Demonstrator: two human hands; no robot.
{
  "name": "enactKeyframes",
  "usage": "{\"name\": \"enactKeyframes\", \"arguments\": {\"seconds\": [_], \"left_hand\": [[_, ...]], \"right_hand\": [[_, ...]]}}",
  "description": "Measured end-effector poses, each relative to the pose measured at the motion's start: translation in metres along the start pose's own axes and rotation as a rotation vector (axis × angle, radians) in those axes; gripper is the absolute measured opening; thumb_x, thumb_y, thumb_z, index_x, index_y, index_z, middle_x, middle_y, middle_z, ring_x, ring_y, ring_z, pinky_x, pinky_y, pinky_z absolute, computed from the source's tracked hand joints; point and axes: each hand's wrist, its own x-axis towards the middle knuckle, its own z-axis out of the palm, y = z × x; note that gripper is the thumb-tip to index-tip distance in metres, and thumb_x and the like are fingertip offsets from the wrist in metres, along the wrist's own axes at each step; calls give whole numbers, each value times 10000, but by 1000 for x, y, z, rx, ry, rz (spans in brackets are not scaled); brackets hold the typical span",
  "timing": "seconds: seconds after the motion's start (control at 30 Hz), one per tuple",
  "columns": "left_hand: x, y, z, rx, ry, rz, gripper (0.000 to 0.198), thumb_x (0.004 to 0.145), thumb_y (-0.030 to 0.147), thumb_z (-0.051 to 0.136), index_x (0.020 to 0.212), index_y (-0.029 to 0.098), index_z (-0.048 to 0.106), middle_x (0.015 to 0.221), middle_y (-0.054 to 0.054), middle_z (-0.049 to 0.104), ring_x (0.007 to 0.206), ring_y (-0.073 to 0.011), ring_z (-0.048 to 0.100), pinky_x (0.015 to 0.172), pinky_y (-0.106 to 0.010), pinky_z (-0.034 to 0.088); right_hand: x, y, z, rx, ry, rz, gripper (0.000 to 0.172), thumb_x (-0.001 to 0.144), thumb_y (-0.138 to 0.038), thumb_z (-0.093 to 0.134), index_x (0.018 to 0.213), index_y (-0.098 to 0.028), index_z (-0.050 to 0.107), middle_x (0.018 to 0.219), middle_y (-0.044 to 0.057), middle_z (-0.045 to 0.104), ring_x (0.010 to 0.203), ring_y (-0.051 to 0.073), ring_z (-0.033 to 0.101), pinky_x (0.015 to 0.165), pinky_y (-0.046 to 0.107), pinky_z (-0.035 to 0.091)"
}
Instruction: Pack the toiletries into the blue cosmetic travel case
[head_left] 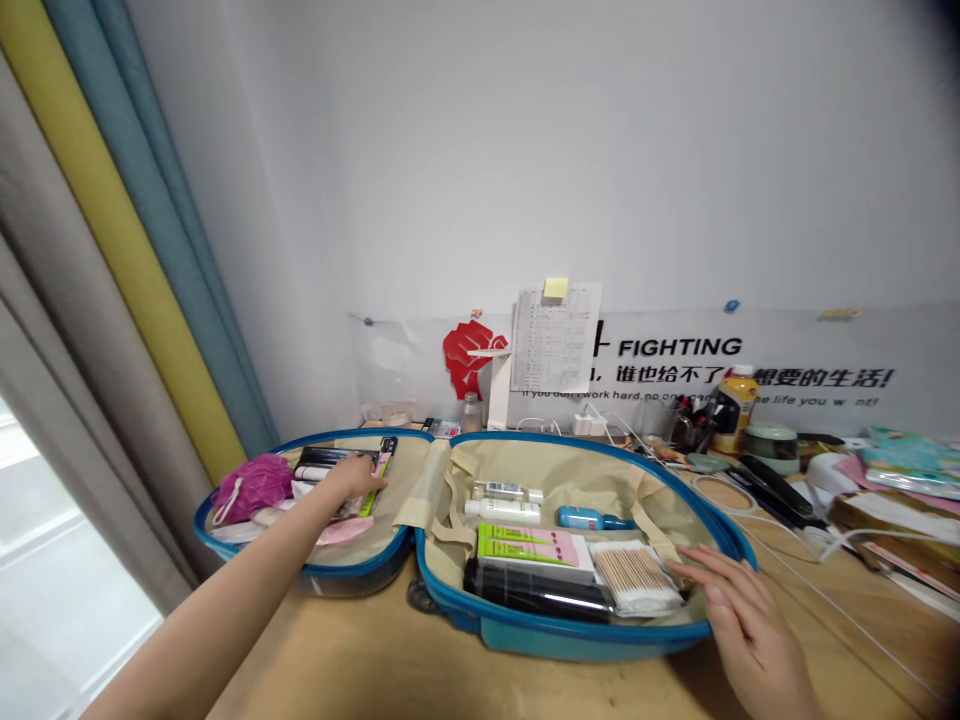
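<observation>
An open suitcase (pixel 592 640) with a blue rim lies spread on the table. My left hand (pixel 358 476) reaches into its left half, fingers bent down among black items and a green-and-pink package (pixel 382 468); what they grip is hidden. Beside it are a purple bath puff (pixel 259 488) and a white tube (pixel 311 473). My right hand (pixel 739 610) rests over the right half's rim, fingers stretched out near a pack of cotton swabs (pixel 636 577). That half also holds a black bottle (pixel 536 590), green-and-pink tubes (pixel 525 545), a white bottle (pixel 504 511), a clear bottle (pixel 506 491) and a blue bottle (pixel 592 518).
Behind the suitcase stand a white lamp (pixel 500 390) and a small glass bottle (pixel 471 412). To the right are a yellow-labelled bottle (pixel 735 410), a green-grey jar (pixel 771 447), a black hair straightener (pixel 780 490) and loose white cables (pixel 810 580). Curtains (pixel 150 230) hang at left.
</observation>
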Motion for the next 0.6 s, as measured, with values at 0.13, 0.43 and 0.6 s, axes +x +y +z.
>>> {"name": "enactKeyframes", "arguments": {"seconds": [0.13,0.43,0.6], "left_hand": [[6,-2,4,6,-3,-3,361,896,394,566,1177,167,558,1209,-87,576,1040,-216,587,876,-440,507],[2,4,1,-6,-9,19,342,894,372,575,1168,168,563,1193,-82,584,1031,-212,592,868,-431,512],[-9,15,-4,-46,40,91,319,902,373,563,1143,164,574,1153,-75,602,993,-198,603,851,-417,519]], "right_hand": [[-1,0,-1,1,-12,23,365,923,-356,366,900,-235,710,994,54,709,966,233,644,842,425,490],[1,-2,-2,23,-11,64,388,918,-378,363,882,-228,718,985,64,711,962,231,647,841,415,500],[1,-2,-1,16,7,73,397,924,-385,353,873,-231,716,972,62,714,952,235,648,849,432,489]]}}
